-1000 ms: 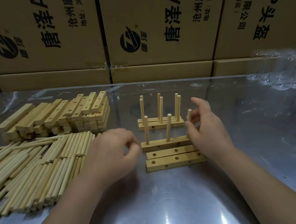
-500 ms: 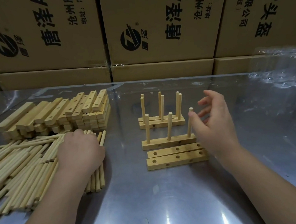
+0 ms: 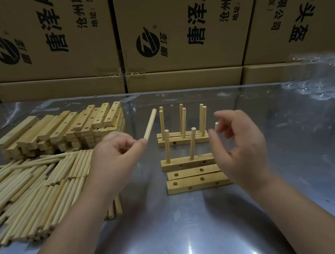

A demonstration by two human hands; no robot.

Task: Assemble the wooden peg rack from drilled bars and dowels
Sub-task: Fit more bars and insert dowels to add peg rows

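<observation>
Left hand (image 3: 112,155): a single dowel (image 3: 150,127) is pinched by its lower end between thumb and forefinger; the dowel is tilted up and away, just left of the pegged bars.
Right hand (image 3: 240,149): the fingers are loosely curled and spread, and nothing is gripped; the tip of the third peg (image 3: 216,125) is seen between thumb and forefinger, apparently untouched.
Work in hand: a front bar (image 3: 188,162) stands on the table (image 3: 177,242) with upright pegs; two bare bars (image 3: 197,181) lie flat just before it; a finished pair (image 3: 183,139), with six pegs, stands behind.
Risk, tipping: the front bar is narrow and is held by neither hand, so it could be toppled if brushed by the right hand or by the carried dowel.
Risk, misfit: a dowel entered at a slant may be jammed or left leaning, and the next bar would then not be seated over the pegs.
Risk, slipping: the dowel is held only at its end and could be dropped or could roll on the smooth metal.
Loose stock: dowels (image 3: 32,191) and drilled bars (image 3: 62,130) are kept in no container; they are piled on the table at the left.
Cardboard boxes (image 3: 171,30): stacked behind the table, closed; contents are not seen.
Clear plastic pack (image 3: 322,76): at the far right; contents cannot be told.
</observation>
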